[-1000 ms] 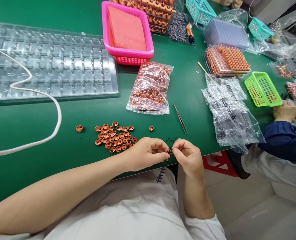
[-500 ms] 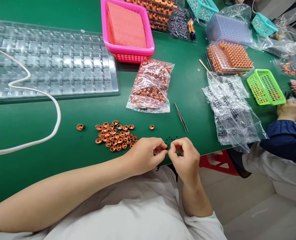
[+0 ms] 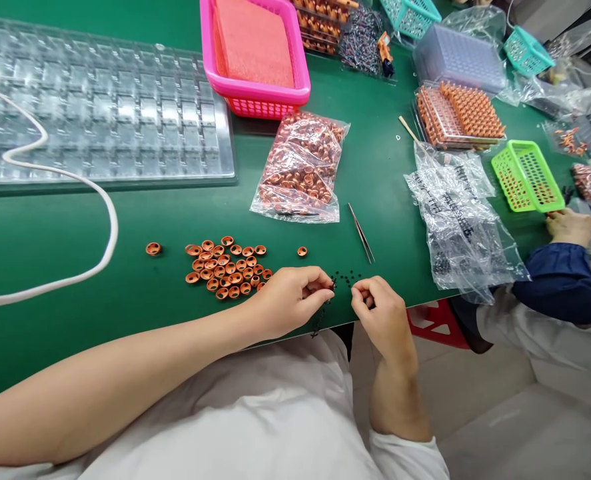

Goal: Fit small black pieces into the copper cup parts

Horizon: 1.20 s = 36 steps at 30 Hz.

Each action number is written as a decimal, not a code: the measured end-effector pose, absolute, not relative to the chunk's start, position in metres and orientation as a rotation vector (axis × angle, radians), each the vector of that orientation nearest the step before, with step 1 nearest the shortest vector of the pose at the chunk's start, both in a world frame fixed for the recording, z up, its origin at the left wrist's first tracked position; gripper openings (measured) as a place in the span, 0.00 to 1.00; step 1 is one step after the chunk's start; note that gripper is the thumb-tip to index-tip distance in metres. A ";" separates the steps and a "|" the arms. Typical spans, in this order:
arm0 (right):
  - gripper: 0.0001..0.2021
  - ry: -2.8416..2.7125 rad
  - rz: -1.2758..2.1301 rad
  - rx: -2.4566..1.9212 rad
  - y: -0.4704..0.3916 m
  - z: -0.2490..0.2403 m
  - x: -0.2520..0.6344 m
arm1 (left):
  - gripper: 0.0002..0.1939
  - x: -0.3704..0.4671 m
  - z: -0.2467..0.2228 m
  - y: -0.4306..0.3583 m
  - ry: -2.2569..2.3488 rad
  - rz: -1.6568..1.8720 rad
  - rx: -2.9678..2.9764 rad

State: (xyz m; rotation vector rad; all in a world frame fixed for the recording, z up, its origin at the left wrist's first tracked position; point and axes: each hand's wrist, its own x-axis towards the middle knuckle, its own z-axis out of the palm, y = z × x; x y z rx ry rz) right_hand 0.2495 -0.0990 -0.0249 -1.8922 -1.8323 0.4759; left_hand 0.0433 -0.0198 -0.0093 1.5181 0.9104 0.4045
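My left hand [image 3: 291, 300] pinches a small dark piece [image 3: 334, 285] at its fingertips, near the table's front edge. Thin black bits hang below it by the edge. A short gap to the right, my right hand [image 3: 382, 310] has thumb and forefinger pressed together; whatever they hold is too small to make out. Tiny black dots [image 3: 351, 275] lie scattered on the table just beyond both hands. Left of my left hand is a loose group of orange-brown cup-shaped rings [image 3: 229, 268], some partly hidden behind it. Metal tweezers [image 3: 360, 233] rest beyond my right hand.
A clear bag of orange rings [image 3: 302, 167] lies ahead, below a pink basket [image 3: 305, 90]. At left are a clear moulded tray [image 3: 125, 110] and a white cable [image 3: 112, 227]. Plastic bags [image 3: 462, 220] and a green basket [image 3: 528, 177] lie right, near a co-worker's hand [image 3: 570, 228].
My right hand has drawn away to the right from my left hand, which it was touching or nearly touching. More black dots show between them. The whole view has shifted slightly.
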 end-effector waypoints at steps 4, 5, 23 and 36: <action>0.06 -1.821 0.455 -1.894 -0.098 -0.026 0.250 | 0.07 0.043 -0.009 -0.018 0.910 0.393 1.507; 0.05 -1.816 0.457 -1.893 -0.098 -0.026 0.250 | 0.07 0.043 -0.009 -0.018 0.911 0.389 1.499; 0.04 -1.456 0.556 -1.826 -0.103 -0.019 0.240 | 0.09 0.044 -0.007 -0.017 0.887 0.368 1.372; 0.08 -1.178 1.052 -1.596 -0.099 -0.018 0.220 | 0.10 0.042 -0.005 -0.017 0.806 0.329 1.340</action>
